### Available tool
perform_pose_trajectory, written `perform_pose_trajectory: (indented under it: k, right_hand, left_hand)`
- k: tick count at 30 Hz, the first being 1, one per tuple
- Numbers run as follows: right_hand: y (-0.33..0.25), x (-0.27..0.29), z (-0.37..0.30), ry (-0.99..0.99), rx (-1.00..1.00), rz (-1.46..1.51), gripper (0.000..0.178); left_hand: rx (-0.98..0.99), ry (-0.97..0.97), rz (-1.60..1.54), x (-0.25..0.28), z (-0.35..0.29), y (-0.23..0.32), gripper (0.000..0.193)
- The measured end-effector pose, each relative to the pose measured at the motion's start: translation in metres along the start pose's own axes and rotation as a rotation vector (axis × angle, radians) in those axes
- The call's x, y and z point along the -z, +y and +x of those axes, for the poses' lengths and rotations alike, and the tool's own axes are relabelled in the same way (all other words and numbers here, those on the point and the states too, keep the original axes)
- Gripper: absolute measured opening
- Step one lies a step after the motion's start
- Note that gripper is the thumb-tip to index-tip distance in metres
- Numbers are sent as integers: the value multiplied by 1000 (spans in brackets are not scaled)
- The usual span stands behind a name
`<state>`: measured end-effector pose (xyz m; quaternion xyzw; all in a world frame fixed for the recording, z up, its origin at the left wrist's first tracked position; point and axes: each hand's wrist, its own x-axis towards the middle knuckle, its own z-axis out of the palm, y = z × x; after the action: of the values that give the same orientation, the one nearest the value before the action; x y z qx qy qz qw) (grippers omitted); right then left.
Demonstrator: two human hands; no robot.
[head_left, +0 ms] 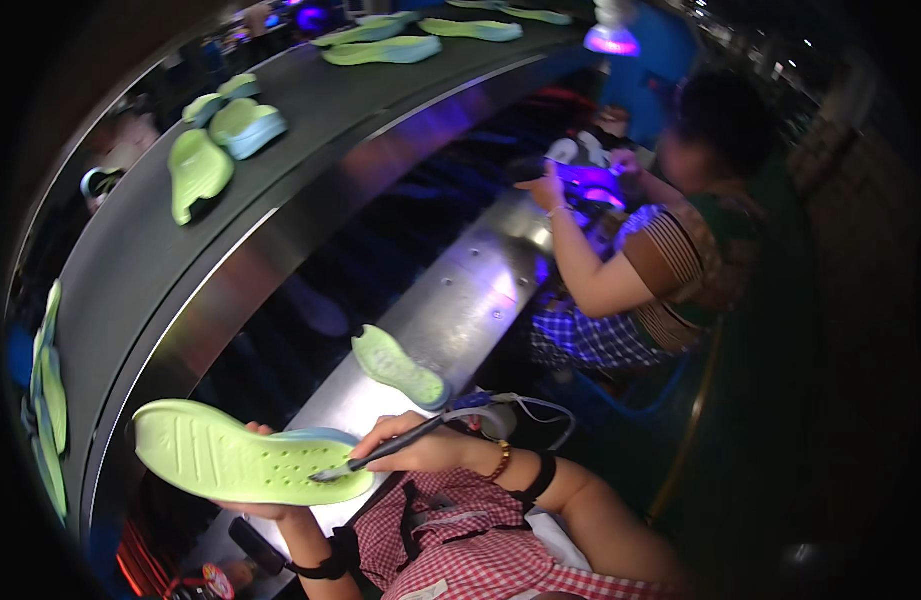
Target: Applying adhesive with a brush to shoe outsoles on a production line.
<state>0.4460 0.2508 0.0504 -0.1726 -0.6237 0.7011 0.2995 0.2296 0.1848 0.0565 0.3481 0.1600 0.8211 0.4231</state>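
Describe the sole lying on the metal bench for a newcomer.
Find the metal bench beside the curved dark belt. Just beyond the right hand lies a pale green sole. Unlike the held sole or the belt's soles, it rests on bare metal.

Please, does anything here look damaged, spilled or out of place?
Nothing plainly stands out; I see no spill or breakage. The lime-green perforated shoe sole in the left hand looks whole where visible. The thin white cable loops loosely beside the shiny metal bench, slightly untidy.

Holds green sole (220, 455) in left grip (260, 511); puts black tool (398, 442) to its holed end with right grip (427, 454).
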Motion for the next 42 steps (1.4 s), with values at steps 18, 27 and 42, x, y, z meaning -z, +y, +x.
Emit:
perform_pose_trajectory:
  k: [18, 27, 42]
  right_hand:
    - [-4, 3, -9, 2, 330, -421, 20]
    - [-30, 13, -6, -161, 265, -322, 24]
    - [-20, 7, -3, -206, -26, 104, 21]
  left_hand:
    - [-40, 24, -97, 5, -3, -10, 83]
    - [33, 285, -57, -29, 12, 0, 92]
    - [140, 331, -3, -51, 19, 21, 85]
